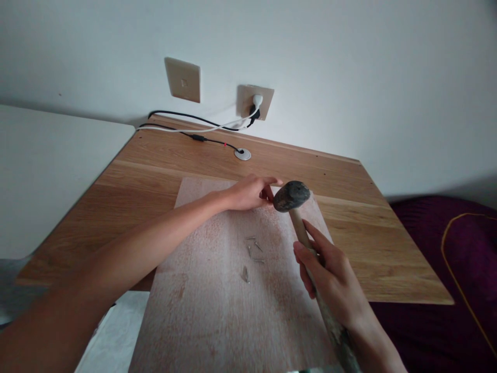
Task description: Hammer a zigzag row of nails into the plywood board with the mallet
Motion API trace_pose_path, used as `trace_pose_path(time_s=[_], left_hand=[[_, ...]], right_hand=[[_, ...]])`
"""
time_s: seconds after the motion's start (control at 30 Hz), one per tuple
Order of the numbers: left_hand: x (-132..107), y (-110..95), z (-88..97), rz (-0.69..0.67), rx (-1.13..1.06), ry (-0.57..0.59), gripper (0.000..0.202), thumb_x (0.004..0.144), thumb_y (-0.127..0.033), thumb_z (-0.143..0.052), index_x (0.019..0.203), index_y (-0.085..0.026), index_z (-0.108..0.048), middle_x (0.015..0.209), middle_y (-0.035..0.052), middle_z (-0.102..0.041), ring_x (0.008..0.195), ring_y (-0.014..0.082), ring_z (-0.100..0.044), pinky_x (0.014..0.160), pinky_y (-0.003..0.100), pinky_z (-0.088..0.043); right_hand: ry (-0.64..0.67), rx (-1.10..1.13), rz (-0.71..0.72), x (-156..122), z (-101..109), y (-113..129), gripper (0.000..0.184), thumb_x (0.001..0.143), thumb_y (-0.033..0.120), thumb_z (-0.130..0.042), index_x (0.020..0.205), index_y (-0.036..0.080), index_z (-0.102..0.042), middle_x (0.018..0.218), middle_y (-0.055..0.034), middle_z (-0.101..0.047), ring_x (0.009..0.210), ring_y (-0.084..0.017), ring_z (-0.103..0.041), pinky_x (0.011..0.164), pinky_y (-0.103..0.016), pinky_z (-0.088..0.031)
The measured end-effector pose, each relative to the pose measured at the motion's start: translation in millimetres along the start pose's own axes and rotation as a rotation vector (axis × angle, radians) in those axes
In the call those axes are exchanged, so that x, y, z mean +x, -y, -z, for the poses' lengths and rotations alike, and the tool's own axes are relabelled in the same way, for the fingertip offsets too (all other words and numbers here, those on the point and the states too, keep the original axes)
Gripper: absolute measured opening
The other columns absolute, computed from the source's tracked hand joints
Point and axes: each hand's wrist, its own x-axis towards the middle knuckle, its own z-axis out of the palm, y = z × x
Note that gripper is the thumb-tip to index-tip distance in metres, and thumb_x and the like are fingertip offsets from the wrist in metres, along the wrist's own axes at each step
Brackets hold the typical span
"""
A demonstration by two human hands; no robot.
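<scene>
My right hand [328, 269] is wrapped around the wooden handle of a hammer [292, 196] with a dark, worn head. The head is raised over the far right part of a pale reddish wooden board [202, 311]. At the board's far edge, my left hand [252, 192] has its thumb and fingers drawn together just left of the hammer head. Whatever they pinch, if anything, is too small or hidden to make out. Several loose nails [255, 248] lie mid-board, and a small metal piece [245, 274] lies nearer to me.
Under the board is a wooden desk [361, 228] against a white wall. Black and white cables [198, 138] run along its back to a wall socket [256, 102] and a round cable grommet [243, 154]. A white panel [58, 176] stands left; purple cloth [438, 238] lies right.
</scene>
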Motion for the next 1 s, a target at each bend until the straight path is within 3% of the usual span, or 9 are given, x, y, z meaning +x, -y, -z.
trace_pose_path(time_s=[0.13,0.3,0.47,1.0], left_hand=[[-0.3,0.6,-0.4,0.007,0.002,0.001,0.063,0.086,-0.013,-0.079,0.147,-0.016,-0.063,0.097,0.0065,-0.085,0.087,0.0187,-0.077,0.081,0.029,-0.053],[-1.9,0.3,-0.9,-0.032,0.040,0.003,0.056,0.089,-0.017,-0.076,0.145,-0.019,-0.067,0.094,0.0045,-0.083,0.081,0.0174,-0.073,0.080,0.030,-0.052],[-1.7,1.8,-3.2,-0.033,0.064,-0.025,0.064,0.087,-0.021,-0.080,0.148,-0.019,-0.064,0.097,0.0040,-0.082,0.079,0.0162,-0.070,0.080,0.029,-0.052],[-0.7,-0.7,-1.1,-0.030,0.034,-0.011,0.058,0.089,-0.015,-0.078,0.145,-0.020,-0.065,0.092,0.0029,-0.084,0.081,0.0160,-0.075,0.080,0.028,-0.053]], right_hand=[[0.005,0.000,0.012,0.9,0.7,-1.2,0.069,0.107,0.051,-0.059,0.162,0.011,-0.051,0.047,0.0120,-0.051,0.036,-0.012,-0.048,0.039,-0.025,-0.040],[0.003,0.015,-0.005,1.1,-1.3,-0.1,0.068,0.107,0.052,-0.059,0.161,0.012,-0.051,0.050,0.0119,-0.052,0.035,-0.010,-0.046,0.038,-0.023,-0.038],[-0.020,0.042,0.008,1.0,-1.5,1.5,0.065,0.106,0.051,-0.060,0.158,0.012,-0.055,0.047,0.0122,-0.050,0.035,-0.011,-0.045,0.038,-0.023,-0.038],[-0.019,0.026,-0.002,2.1,-1.8,-2.8,0.068,0.105,0.052,-0.060,0.159,0.011,-0.054,0.045,0.0126,-0.050,0.035,-0.011,-0.045,0.037,-0.023,-0.037]])
